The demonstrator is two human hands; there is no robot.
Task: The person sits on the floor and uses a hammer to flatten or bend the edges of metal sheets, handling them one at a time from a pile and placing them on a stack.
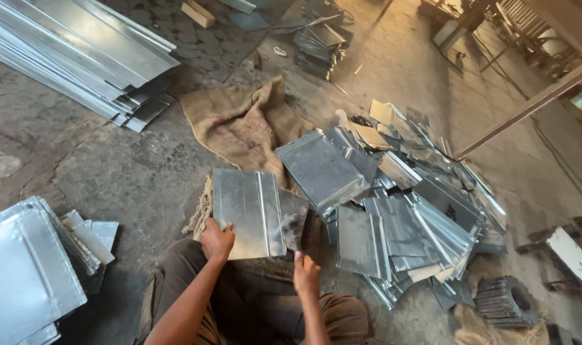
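A rectangular folded sheet-metal panel (247,211) with a raised ridge down its middle rests in front of my knees. My left hand (217,240) grips its near left corner. My right hand (306,275) is closed on the near edge of a darker metal piece (295,220) that sits just right of the panel. Beyond them a larger shiny panel (320,169) lies tilted on top of a heap of similar pieces (419,217).
A burlap sack (243,124) lies under and behind the panels. Long metal sheets (74,51) are stacked at the far left, flat panels (29,275) at the near left. A small stack (318,48) sits further back, a dark ribbed stack (503,300) near right.
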